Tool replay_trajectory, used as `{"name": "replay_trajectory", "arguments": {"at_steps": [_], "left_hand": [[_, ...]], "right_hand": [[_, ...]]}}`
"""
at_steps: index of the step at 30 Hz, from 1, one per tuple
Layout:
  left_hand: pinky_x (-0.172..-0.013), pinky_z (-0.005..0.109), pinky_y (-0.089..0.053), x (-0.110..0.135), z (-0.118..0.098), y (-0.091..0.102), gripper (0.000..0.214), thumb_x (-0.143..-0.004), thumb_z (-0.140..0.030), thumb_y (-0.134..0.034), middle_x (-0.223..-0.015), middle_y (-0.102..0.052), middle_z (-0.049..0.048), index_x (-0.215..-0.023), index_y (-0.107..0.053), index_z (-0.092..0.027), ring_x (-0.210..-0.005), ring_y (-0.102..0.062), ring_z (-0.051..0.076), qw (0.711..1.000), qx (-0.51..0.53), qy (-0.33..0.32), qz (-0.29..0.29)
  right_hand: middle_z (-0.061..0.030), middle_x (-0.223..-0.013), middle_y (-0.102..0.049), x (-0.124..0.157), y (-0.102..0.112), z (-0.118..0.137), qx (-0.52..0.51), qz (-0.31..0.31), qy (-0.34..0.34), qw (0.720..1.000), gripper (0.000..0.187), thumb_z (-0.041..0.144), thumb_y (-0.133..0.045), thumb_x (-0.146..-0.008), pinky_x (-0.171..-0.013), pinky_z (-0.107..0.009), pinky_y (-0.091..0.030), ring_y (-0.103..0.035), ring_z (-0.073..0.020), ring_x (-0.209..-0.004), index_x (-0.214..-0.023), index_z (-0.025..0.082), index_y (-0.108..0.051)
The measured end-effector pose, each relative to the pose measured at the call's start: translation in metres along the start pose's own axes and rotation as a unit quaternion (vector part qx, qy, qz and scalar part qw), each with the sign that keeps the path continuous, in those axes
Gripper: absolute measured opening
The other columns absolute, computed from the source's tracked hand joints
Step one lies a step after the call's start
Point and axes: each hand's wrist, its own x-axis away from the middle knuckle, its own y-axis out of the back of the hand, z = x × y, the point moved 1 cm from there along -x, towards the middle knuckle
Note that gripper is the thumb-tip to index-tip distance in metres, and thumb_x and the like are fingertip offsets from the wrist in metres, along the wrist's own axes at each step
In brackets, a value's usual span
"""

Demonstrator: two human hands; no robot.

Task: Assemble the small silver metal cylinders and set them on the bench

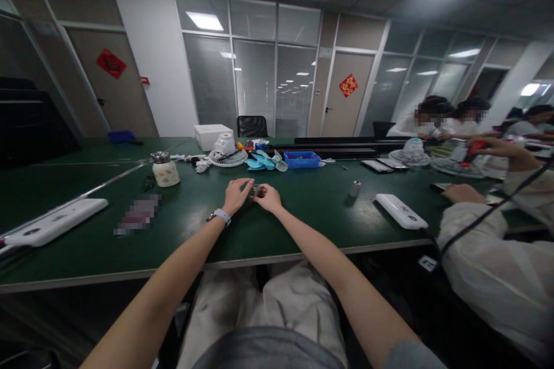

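Observation:
Over the green table, my right hand (269,198) grips a small metal cylinder (257,189) between thumb and fingers. Close against its left side is my left hand (236,194), with a watch on the wrist. The left fingertips are pinched together at the cylinder's upper edge; whether they hold a tiny part there is too small to tell. A second silver cylinder (355,188) stands upright on the table to the right. Beyond my hands lie light blue fan blades (262,161) and a blue tray (302,159) with small parts in it.
A white fan guard with its housing (227,153) and a white box (213,136) are at the back. On the left are a cream jar (165,173), a blurred flat item (139,214) and a white power strip (60,222). Another strip (401,211) lies near a co-worker's sleeve (489,242).

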Motion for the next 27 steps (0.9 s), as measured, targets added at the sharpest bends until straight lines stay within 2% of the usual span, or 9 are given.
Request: {"name": "replay_trajectory", "arguments": {"at_steps": [5, 8, 13, 18, 23, 27], "left_hand": [[-0.095, 0.035, -0.039, -0.002, -0.015, -0.013, 0.030, -0.083, -0.046, -0.056, -0.101, -0.072, 0.0033, -0.086, -0.074, -0.023, -0.103, -0.060, 0.021, 0.998, 0.061, 0.033, -0.002], [-0.096, 0.036, -0.039, 0.004, -0.020, -0.008, 0.026, -0.079, -0.044, -0.061, -0.098, -0.072, 0.0035, -0.087, -0.075, -0.023, -0.103, -0.060, 0.021, 0.997, 0.074, 0.025, -0.015], [-0.097, 0.037, -0.039, 0.012, -0.015, 0.003, 0.025, -0.080, -0.043, -0.061, -0.096, -0.072, 0.0043, -0.085, -0.076, -0.024, -0.101, -0.061, 0.021, 0.995, 0.089, 0.043, -0.019], [-0.094, 0.038, -0.041, 0.013, -0.017, 0.011, 0.023, -0.079, -0.043, -0.063, -0.097, -0.072, 0.0032, -0.084, -0.076, -0.024, -0.102, -0.058, 0.021, 0.998, 0.053, 0.015, -0.019], [-0.088, 0.035, -0.044, 0.016, -0.022, 0.013, 0.023, -0.081, -0.042, -0.061, -0.087, -0.072, 0.0031, -0.083, -0.075, -0.024, -0.096, -0.057, 0.021, 0.999, 0.038, -0.004, -0.032], [-0.085, 0.034, -0.046, 0.017, -0.020, 0.013, 0.022, -0.079, -0.041, -0.064, -0.090, -0.070, 0.0049, -0.088, -0.076, -0.025, -0.094, -0.058, 0.020, 0.999, 0.035, 0.018, -0.028]], "right_hand": [[-0.0006, -0.089, -0.072, -0.002, 0.000, -0.006, -0.001, 0.024, 0.019, 1.000, 0.044, 0.031, -0.077, -0.065, -0.075, -0.029, -0.054, -0.068, -0.0170, -0.081, -0.104, 0.024, -0.061], [-0.0012, -0.090, -0.072, 0.003, 0.002, -0.002, 0.008, 0.024, 0.021, 0.999, 0.043, 0.031, -0.078, -0.065, -0.074, -0.029, -0.054, -0.068, -0.0175, -0.081, -0.103, 0.024, -0.061], [0.0000, -0.087, -0.071, 0.013, 0.008, 0.007, 0.014, 0.023, 0.050, 0.998, 0.046, 0.036, -0.079, -0.064, -0.073, -0.029, -0.054, -0.068, -0.0177, -0.080, -0.104, 0.026, -0.060], [0.0000, -0.086, -0.071, 0.018, 0.012, 0.011, 0.029, 0.025, 0.071, 0.997, 0.044, 0.035, -0.077, -0.066, -0.072, -0.029, -0.053, -0.068, -0.0183, -0.079, -0.106, 0.026, -0.060], [0.0001, -0.087, -0.070, 0.021, 0.015, 0.015, 0.041, 0.024, 0.079, 0.996, 0.042, 0.033, -0.075, -0.068, -0.072, -0.029, -0.053, -0.067, -0.0180, -0.080, -0.106, 0.026, -0.059], [-0.0001, -0.088, -0.070, 0.024, 0.018, 0.019, 0.052, 0.027, 0.077, 0.995, 0.041, 0.034, -0.075, -0.069, -0.070, -0.028, -0.052, -0.067, -0.0177, -0.079, -0.105, 0.026, -0.059]]}}
